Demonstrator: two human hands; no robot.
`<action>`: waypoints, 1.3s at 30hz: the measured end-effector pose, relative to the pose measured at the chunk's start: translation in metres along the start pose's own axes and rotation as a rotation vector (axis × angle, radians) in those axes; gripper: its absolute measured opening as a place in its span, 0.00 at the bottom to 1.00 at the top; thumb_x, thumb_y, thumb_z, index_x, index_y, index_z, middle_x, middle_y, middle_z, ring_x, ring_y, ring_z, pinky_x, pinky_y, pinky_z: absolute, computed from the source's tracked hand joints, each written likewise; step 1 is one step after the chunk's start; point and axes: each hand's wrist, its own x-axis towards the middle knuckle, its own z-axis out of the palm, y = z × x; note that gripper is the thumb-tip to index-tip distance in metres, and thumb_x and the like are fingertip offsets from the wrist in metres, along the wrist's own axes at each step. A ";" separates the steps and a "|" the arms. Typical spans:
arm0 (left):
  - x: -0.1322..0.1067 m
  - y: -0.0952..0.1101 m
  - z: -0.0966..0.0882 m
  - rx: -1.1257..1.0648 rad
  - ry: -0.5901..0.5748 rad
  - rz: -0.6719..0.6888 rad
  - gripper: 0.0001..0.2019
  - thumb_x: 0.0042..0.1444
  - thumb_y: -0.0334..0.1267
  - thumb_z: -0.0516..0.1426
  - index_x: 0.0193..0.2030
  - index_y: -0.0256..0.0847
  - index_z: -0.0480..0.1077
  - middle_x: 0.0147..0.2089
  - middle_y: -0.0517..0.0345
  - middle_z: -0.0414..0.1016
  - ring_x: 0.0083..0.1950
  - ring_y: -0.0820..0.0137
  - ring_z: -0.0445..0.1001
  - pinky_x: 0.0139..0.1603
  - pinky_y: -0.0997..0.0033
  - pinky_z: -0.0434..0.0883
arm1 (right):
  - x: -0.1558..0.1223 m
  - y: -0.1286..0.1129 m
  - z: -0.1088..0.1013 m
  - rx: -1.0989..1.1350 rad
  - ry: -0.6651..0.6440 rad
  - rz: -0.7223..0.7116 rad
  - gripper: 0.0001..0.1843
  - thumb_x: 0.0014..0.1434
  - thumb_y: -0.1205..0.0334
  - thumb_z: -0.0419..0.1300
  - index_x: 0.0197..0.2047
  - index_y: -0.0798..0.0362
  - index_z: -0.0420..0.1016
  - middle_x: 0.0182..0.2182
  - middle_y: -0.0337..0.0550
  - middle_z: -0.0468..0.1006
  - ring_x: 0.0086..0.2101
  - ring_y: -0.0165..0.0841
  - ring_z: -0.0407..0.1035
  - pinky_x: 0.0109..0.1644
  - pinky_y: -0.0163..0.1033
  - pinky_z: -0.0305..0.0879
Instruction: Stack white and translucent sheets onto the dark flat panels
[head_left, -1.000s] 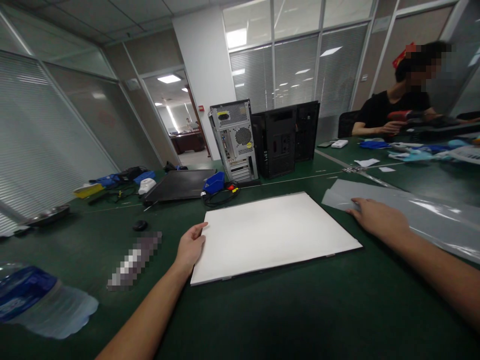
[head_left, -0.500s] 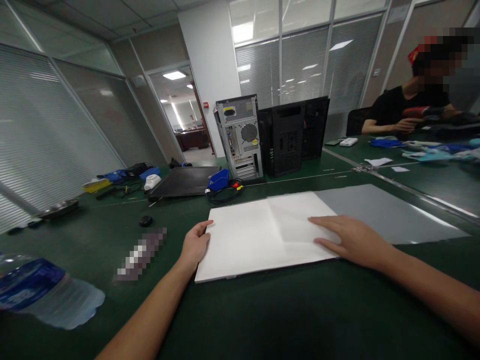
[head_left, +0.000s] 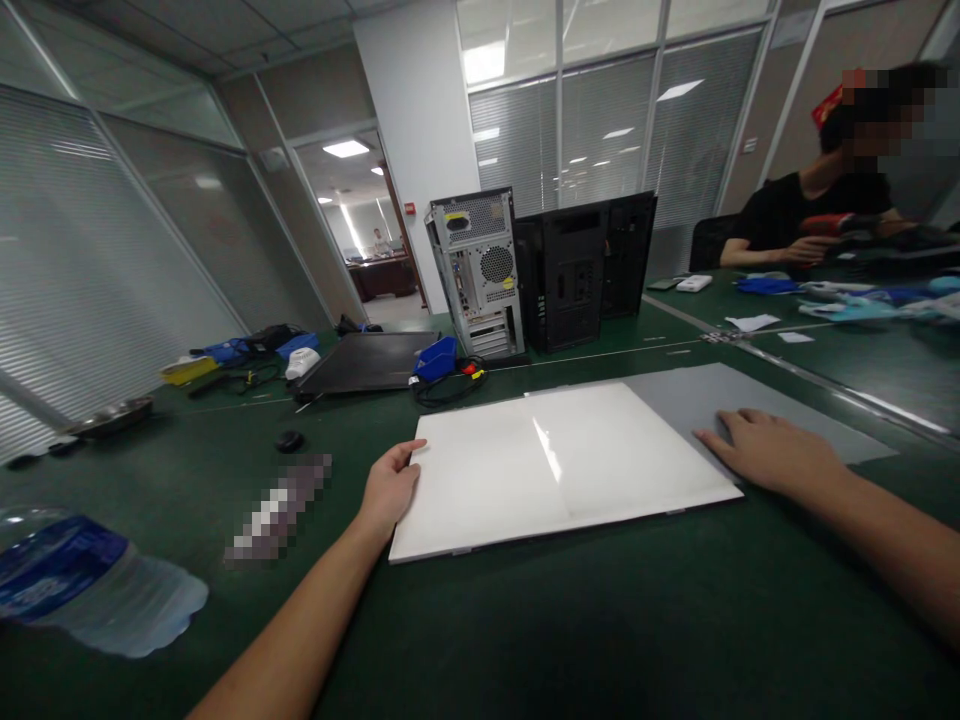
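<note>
A flat white panel (head_left: pixel 480 480) lies on the green table (head_left: pixel 600 620) in front of me. A thin translucent grey sheet (head_left: pixel 697 395) covers its right part and runs off to the right. My left hand (head_left: pixel 388 490) rests against the panel's left edge, thumb on top and fingers curled at the side. My right hand (head_left: pixel 772 452) lies flat with fingers spread on the grey sheet, just past the panel's right edge.
Behind the panel stand a grey computer tower (head_left: pixel 478 275) and two black ones (head_left: pixel 574 272), with a black flat panel (head_left: pixel 367 362), a blue box (head_left: pixel 437 358) and cables. A water bottle (head_left: pixel 82 590) lies at front left. Another person (head_left: pixel 817 205) sits at back right among tools.
My right hand drew the grey sheet leftward over the white panel, then slid back right along the sheet to just past the panel's edge. My left hand stayed at the left edge.
</note>
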 end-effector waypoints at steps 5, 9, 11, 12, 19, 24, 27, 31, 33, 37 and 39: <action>-0.001 0.003 0.002 0.013 0.007 -0.008 0.22 0.43 0.28 0.56 0.49 0.38 0.73 0.54 0.49 0.76 0.46 0.67 0.76 0.44 0.71 0.69 | -0.006 -0.021 0.002 0.014 -0.013 -0.097 0.43 0.57 0.31 0.39 0.54 0.57 0.72 0.49 0.62 0.72 0.46 0.55 0.68 0.45 0.63 0.64; -0.001 0.003 0.001 0.029 0.015 0.007 0.21 0.44 0.28 0.57 0.48 0.37 0.74 0.52 0.49 0.77 0.47 0.67 0.76 0.47 0.70 0.68 | -0.014 -0.051 -0.004 0.058 -0.017 -0.282 0.37 0.59 0.34 0.41 0.56 0.51 0.71 0.52 0.52 0.73 0.49 0.47 0.67 0.53 0.57 0.62; 0.000 0.002 0.000 0.048 0.014 0.016 0.21 0.45 0.28 0.57 0.48 0.37 0.74 0.51 0.49 0.77 0.47 0.66 0.76 0.48 0.69 0.68 | -0.020 -0.063 -0.008 0.076 -0.021 -0.364 0.35 0.60 0.35 0.42 0.56 0.48 0.71 0.54 0.47 0.72 0.51 0.45 0.66 0.55 0.54 0.61; 0.000 0.001 -0.001 0.057 0.015 0.020 0.20 0.45 0.28 0.57 0.48 0.37 0.74 0.51 0.50 0.78 0.47 0.66 0.76 0.48 0.69 0.68 | -0.023 -0.069 -0.011 0.085 -0.018 -0.404 0.33 0.60 0.36 0.43 0.56 0.48 0.71 0.53 0.46 0.72 0.52 0.44 0.65 0.55 0.53 0.61; 0.001 0.001 0.001 -0.036 0.002 -0.009 0.22 0.47 0.23 0.56 0.51 0.38 0.71 0.59 0.48 0.72 0.56 0.66 0.73 0.56 0.69 0.66 | -0.037 -0.083 -0.018 0.144 0.048 -0.674 0.27 0.63 0.43 0.47 0.56 0.47 0.72 0.52 0.46 0.73 0.50 0.42 0.66 0.53 0.53 0.63; 0.002 0.003 0.003 -0.141 0.062 -0.132 0.30 0.48 0.19 0.55 0.60 0.38 0.65 0.63 0.44 0.67 0.58 0.66 0.72 0.59 0.66 0.66 | -0.038 -0.084 -0.014 0.151 0.033 -0.720 0.27 0.62 0.43 0.48 0.59 0.45 0.68 0.56 0.46 0.70 0.53 0.42 0.64 0.57 0.55 0.60; 0.002 0.004 0.003 -0.139 0.069 -0.128 0.26 0.47 0.20 0.56 0.55 0.39 0.70 0.59 0.47 0.72 0.56 0.65 0.73 0.59 0.66 0.66 | -0.039 -0.087 -0.012 0.146 0.032 -0.717 0.29 0.61 0.41 0.48 0.60 0.45 0.67 0.57 0.46 0.68 0.54 0.43 0.62 0.57 0.55 0.59; 0.000 0.004 0.001 -0.112 0.019 -0.113 0.24 0.48 0.21 0.57 0.52 0.40 0.73 0.55 0.50 0.76 0.51 0.64 0.77 0.56 0.65 0.69 | -0.044 -0.093 -0.011 0.129 0.029 -0.705 0.32 0.61 0.39 0.48 0.63 0.44 0.63 0.59 0.46 0.66 0.56 0.44 0.61 0.58 0.56 0.58; -0.001 0.004 0.001 -0.089 0.020 -0.120 0.24 0.48 0.22 0.57 0.54 0.40 0.72 0.56 0.50 0.75 0.49 0.65 0.78 0.55 0.65 0.70 | -0.046 -0.095 -0.011 0.105 0.021 -0.692 0.33 0.60 0.37 0.47 0.64 0.42 0.60 0.61 0.45 0.64 0.58 0.46 0.58 0.59 0.58 0.56; -0.001 0.004 0.000 -0.067 -0.026 -0.113 0.26 0.49 0.22 0.56 0.56 0.41 0.71 0.58 0.51 0.73 0.49 0.65 0.78 0.53 0.66 0.71 | -0.049 -0.096 -0.007 0.085 0.014 -0.700 0.36 0.60 0.36 0.47 0.67 0.42 0.55 0.64 0.45 0.58 0.62 0.47 0.51 0.61 0.57 0.53; -0.001 0.004 0.001 -0.070 -0.045 -0.109 0.26 0.49 0.23 0.56 0.56 0.41 0.70 0.58 0.51 0.74 0.50 0.65 0.78 0.53 0.66 0.71 | -0.049 -0.096 -0.006 0.092 0.000 -0.700 0.38 0.59 0.35 0.47 0.68 0.43 0.53 0.65 0.46 0.56 0.62 0.46 0.52 0.62 0.55 0.53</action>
